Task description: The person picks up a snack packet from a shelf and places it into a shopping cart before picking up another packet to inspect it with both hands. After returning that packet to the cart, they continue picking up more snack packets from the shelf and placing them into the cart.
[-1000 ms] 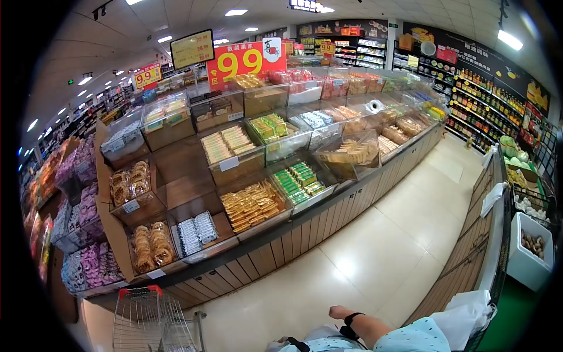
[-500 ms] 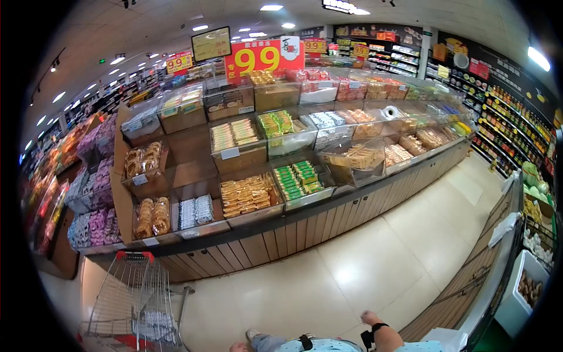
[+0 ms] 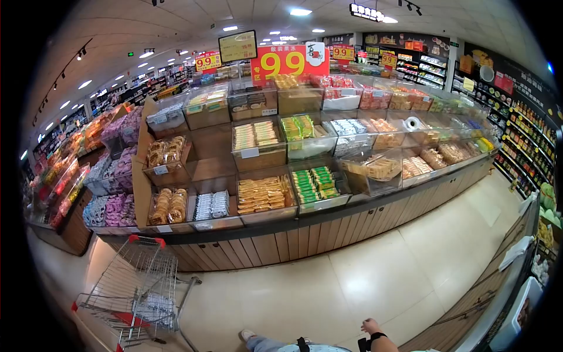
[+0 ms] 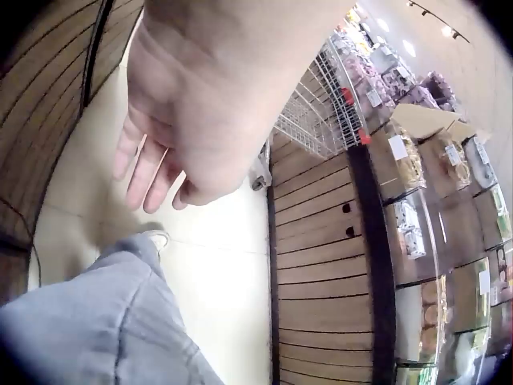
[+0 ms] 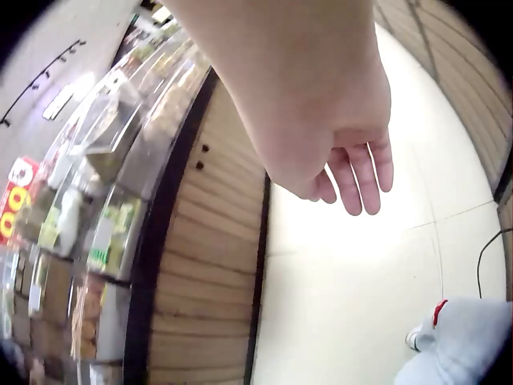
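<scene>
My left hand [image 4: 188,120] hangs at my side with relaxed fingers and holds nothing; it is out of the head view. Low in the head view, my right hand [image 3: 370,326] swings over the floor, and the right wrist view shows its fingers [image 5: 362,178] hanging loose with nothing in them. A wire shopping cart [image 3: 130,276] stands at the lower left, beyond reach of both hands. Inside it lies a pile of small white-and-blue packets [image 3: 155,310]. Clear bins ahead hold gold packets [image 3: 264,195], green packets [image 3: 315,185] and bagged round cookies [image 3: 169,205].
A long wood-panelled display counter [image 3: 281,246] runs across the front. On the right is a second counter [image 3: 469,317] with a white foam box [image 3: 522,317]. Pale tiled floor [image 3: 375,276] lies between them. Bottle shelves [image 3: 531,132] line the far right wall.
The view has turned left, so the bins and signs sit further right and more of the cart shows. My left hand has dropped out of the head view.
</scene>
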Available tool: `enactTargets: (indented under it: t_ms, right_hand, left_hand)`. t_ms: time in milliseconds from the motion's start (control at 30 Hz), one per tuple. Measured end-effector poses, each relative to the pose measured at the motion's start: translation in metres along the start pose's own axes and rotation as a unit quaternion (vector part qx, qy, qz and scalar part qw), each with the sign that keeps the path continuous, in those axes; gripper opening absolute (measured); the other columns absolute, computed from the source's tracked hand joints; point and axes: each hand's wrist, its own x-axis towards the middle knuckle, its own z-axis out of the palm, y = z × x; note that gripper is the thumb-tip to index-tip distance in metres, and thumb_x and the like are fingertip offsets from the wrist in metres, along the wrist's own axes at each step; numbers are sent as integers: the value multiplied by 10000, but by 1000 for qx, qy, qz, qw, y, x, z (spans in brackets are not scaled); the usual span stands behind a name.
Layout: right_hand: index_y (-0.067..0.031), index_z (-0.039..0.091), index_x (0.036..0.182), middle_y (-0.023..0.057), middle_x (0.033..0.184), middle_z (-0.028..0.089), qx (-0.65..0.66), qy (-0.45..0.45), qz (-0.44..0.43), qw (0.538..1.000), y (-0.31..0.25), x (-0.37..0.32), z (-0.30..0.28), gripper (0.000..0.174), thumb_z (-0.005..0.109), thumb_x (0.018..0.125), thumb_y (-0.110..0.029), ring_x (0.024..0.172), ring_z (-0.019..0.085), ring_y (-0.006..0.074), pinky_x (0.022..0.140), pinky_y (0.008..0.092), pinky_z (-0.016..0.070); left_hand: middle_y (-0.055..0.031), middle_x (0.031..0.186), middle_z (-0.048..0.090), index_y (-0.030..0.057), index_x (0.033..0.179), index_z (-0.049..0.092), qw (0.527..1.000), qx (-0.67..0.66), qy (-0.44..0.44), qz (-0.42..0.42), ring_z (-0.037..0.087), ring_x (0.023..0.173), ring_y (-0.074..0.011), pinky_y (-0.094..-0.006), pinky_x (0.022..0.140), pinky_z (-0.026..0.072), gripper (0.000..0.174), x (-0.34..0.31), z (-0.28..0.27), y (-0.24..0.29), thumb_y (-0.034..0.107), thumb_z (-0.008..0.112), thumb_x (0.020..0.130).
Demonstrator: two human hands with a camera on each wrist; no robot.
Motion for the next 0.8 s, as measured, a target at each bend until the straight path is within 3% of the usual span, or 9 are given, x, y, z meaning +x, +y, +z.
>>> enactTargets:
  t_ms: [267, 367, 400, 433, 500, 667, 767, 800]
  right_hand:
    - [-8, 527, 836, 85, 645, 578, -160, -46, -104, 981, -78, 2, 58, 252, 465, 696, -208, 551, 567, 155, 541, 261, 455]
    - [-4, 527, 831, 77, 649, 580, -144, -30, -73, 987, -87, -5, 65, 248, 465, 701, -207, 568, 571, 156, 562, 259, 458]
    - [2, 491, 915, 88, 714, 588, -150, -53, -49, 986, -92, -11, 64, 266, 437, 727, -179, 585, 580, 159, 485, 240, 446]
    - [-1, 491, 913, 84, 714, 589, -146, -56, -39, 987, -88, -7, 68, 260, 435, 729, -177, 581, 580, 160, 485, 237, 444]
    - [-5, 492, 903, 83, 714, 588, -135, -57, 2, 989, -95, -18, 76, 252, 432, 731, -178, 592, 580, 160, 489, 238, 445]
    - [-29, 518, 844, 63, 731, 585, -263, -131, 51, 954, -111, -5, 112, 249, 426, 731, -232, 590, 572, 155, 507, 248, 450]
    - [-31, 533, 803, 63, 707, 582, -279, -113, 23, 953, -148, 5, 144, 231, 421, 729, -219, 569, 565, 148, 503, 247, 449]
    - [-27, 539, 784, 63, 695, 581, -308, -121, -38, 943, -162, 10, 156, 231, 425, 724, -219, 563, 563, 146, 505, 252, 449]
  left_hand:
    - [-70, 682, 477, 52, 829, 460, 999, 7, 11, 32, 439, 579, -164, -285, 501, 350, 196, 15, -28, 11, 236, 421, 773]
    - [-78, 697, 479, 48, 845, 456, 998, 22, 38, 49, 444, 594, -172, -293, 518, 356, 205, 32, -56, 23, 236, 423, 772]
    - [-80, 701, 479, 46, 850, 455, 996, 46, 51, 51, 445, 599, -175, -295, 523, 359, 208, 37, -66, 27, 236, 423, 772]
    - [-83, 706, 480, 45, 856, 454, 993, 85, 65, 57, 447, 604, -178, -298, 529, 361, 211, 44, -78, 31, 236, 424, 771]
    - [-88, 716, 481, 42, 866, 451, 981, 160, 89, 72, 450, 615, -184, -303, 540, 365, 217, 58, -101, 38, 236, 425, 771]
    - [-101, 740, 483, 35, 893, 445, 935, 300, 147, 122, 458, 640, -198, -317, 567, 375, 236, 94, -165, 50, 236, 428, 770]
    - [-108, 754, 485, 31, 908, 441, 892, 386, 177, 155, 463, 656, -207, -325, 584, 381, 248, 113, -200, 53, 236, 429, 769]
    - [-111, 759, 486, 30, 914, 439, 873, 418, 188, 167, 465, 661, -209, -328, 589, 383, 252, 119, -212, 54, 236, 430, 769]
